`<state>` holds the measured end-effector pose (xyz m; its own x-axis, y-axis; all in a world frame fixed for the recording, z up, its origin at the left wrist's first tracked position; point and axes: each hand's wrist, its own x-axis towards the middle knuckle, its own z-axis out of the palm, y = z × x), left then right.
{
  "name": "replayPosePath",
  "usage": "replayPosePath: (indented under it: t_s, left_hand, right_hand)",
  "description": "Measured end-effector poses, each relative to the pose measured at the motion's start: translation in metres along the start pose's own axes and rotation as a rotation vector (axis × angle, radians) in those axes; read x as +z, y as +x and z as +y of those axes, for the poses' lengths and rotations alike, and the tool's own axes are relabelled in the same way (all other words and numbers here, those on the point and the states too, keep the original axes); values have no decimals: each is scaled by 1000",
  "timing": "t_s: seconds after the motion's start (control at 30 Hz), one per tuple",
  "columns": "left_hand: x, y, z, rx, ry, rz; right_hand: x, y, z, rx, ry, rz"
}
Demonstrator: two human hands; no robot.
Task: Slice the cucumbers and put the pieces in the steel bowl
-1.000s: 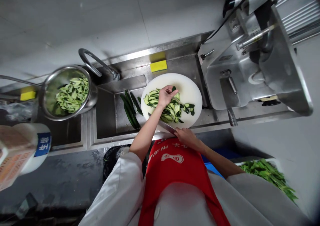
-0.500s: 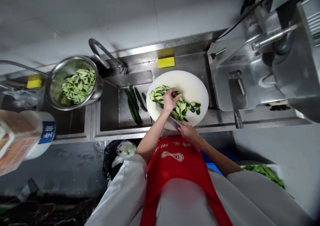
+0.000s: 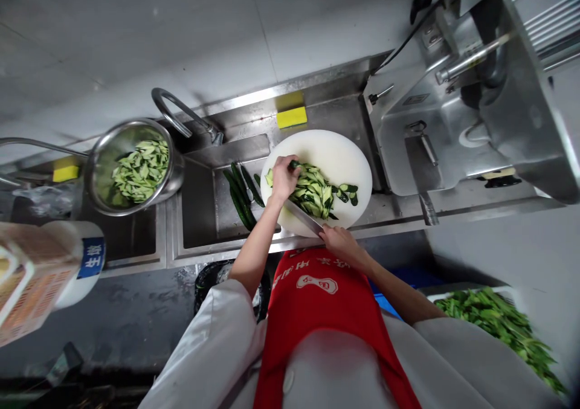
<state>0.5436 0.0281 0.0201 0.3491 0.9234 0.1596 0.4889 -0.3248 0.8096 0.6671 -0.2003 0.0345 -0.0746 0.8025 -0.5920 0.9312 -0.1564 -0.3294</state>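
My right hand (image 3: 341, 243) grips the handle of a kitchen knife (image 3: 306, 218), whose blade slants up and left across the near side of a round white cutting board (image 3: 348, 155). My left hand (image 3: 285, 178) is at the board's left part, fingers curled over cucumber slices, with a dark green piece at the fingertips; the palm hides the rest. Beside it lies a pile of sliced cucumber (image 3: 315, 190), pale green with dark skin. A few dark-skinned cucumber end pieces (image 3: 347, 193) lie apart at the right.
Whole cucumbers (image 3: 240, 200) lie in the sink (image 3: 199, 206) left of the board. Further left stands a steel bowl (image 3: 100, 155) of cut cucumber. A faucet (image 3: 181, 116) and yellow sponge (image 3: 292, 118) are behind. Leafy greens (image 3: 502, 330) fill a crate at lower right.
My left hand has moved left across the board, from over the middle of the pile to its left side. The knife stays in my right hand, and the camera view has tilted slightly.
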Motion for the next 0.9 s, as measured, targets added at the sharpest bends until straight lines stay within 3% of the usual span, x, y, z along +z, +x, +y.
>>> replayPosePath:
  t_s: [0.1,0.17,0.27,0.37,0.5,0.7,0.9]
  left_hand:
    - [-38,-38,-13,-130,-129,154]
    - [-52,-75,-27,-242,-203,173]
    - [-40,-134,-45,-363,-235,39]
    - [-8,-171,-51,-402,-204,83]
    - [9,-181,-51,-300,-51,233]
    - [-3,-180,-58,-105,91,97]
    - [-3,-178,-62,-60,145,10]
  right_hand:
    - [-2,-1,1,2,20,5]
    - [-2,0,0,13,6,1]
    - [-2,1,-3,15,-62,-25]
    - [1,1,-5,-11,-126,-49]
    - [7,-1,-3,-74,-215,-64]
    - [4,-8,-8,-81,-274,-119]
    - [-7,-20,-20,-71,-310,-158]
